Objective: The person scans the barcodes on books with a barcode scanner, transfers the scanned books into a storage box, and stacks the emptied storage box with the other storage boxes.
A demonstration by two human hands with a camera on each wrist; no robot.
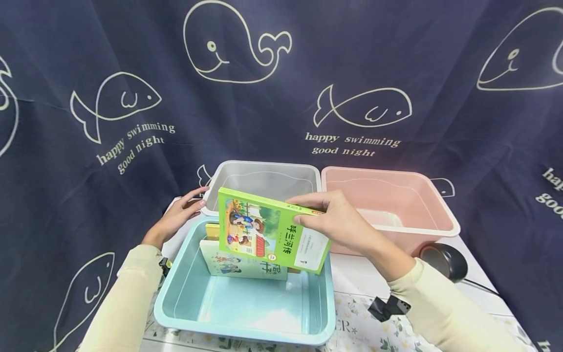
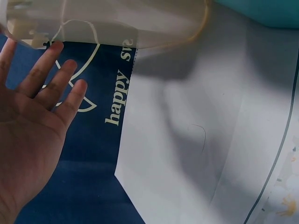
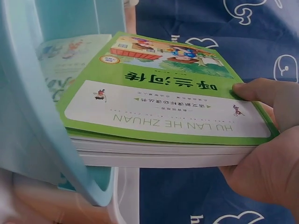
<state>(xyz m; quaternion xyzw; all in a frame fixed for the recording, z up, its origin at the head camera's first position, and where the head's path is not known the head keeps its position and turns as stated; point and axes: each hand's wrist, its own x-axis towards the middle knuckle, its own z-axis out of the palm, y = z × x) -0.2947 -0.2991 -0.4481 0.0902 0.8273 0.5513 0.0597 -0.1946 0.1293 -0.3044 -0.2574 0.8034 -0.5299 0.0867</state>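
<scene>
plainly, at the left, the left hand [image 1: 178,217] is released, its fingers [image 2: 59,84] loosely straight at the left rim of the grey bin [image 1: 264,178], grasping nothing. to its right, between the two hands, the green book [image 1: 283,234] hangs above the far part of the blue bin [image 1: 244,335], well apart from the left hand. farther right, the right hand [image 1: 345,220] grasps that book by its upper right part; the cover faces near and slopes down to the right. whether the book's lower edge touches anything, i cannot tell.

counted left to right, there are three bins: the blue one near, the grey one far, and the pink bin [image 1: 378,195] far to the right. one green book is in the grasp; one pale book [image 1: 228,264] stands in the blue bin with a yellow edge [image 1: 212,231] behind it, and how many lie there is hidden. one black object [image 1: 450,261] sits at the right, just beside the pink bin.

only the left wrist view shows the inner side of the left hand and a thin curved strand [image 2: 205,135] on the white tabletop [image 2: 210,93]. the right wrist view gives the page edges [image 3: 159,156] and the readable letters "hu lan he zhuan"; only the head view takes in the black object.
</scene>
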